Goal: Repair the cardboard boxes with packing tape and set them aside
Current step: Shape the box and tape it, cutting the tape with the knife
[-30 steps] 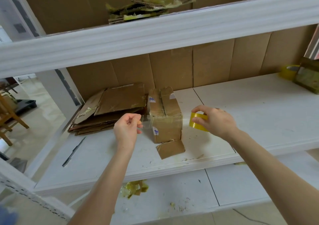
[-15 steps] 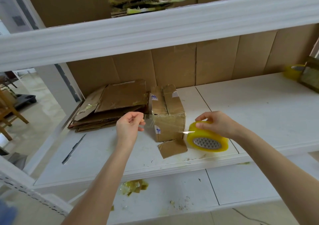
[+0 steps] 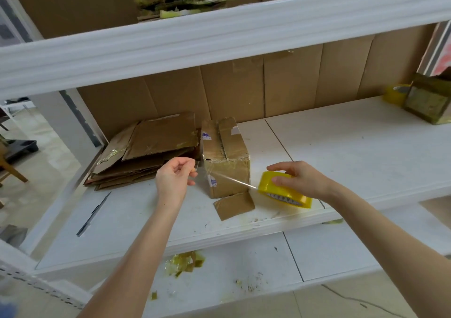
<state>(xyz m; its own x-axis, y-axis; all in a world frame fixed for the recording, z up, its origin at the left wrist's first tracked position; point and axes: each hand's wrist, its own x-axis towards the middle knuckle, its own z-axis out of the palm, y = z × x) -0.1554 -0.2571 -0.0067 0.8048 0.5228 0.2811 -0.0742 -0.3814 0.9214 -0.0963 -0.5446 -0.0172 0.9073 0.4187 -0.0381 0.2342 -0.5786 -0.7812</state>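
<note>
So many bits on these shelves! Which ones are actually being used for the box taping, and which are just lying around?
In use: small cardboard box, yellow tape roll in right hand, tape strip pinched by left hand.

Lying about: flattened cardboard stack, dark pen, tape scraps, second roll far right.

The round roll of packing tape [image 3: 280,190], right of centre, is bright yellow, its core white with dark marks. The stretched strip of tape [image 3: 234,182] is clear. The small rectangular cardboard box [image 3: 228,151] is brown, labelled white and blue. The flat shelf board [image 3: 353,147] is white.
</note>
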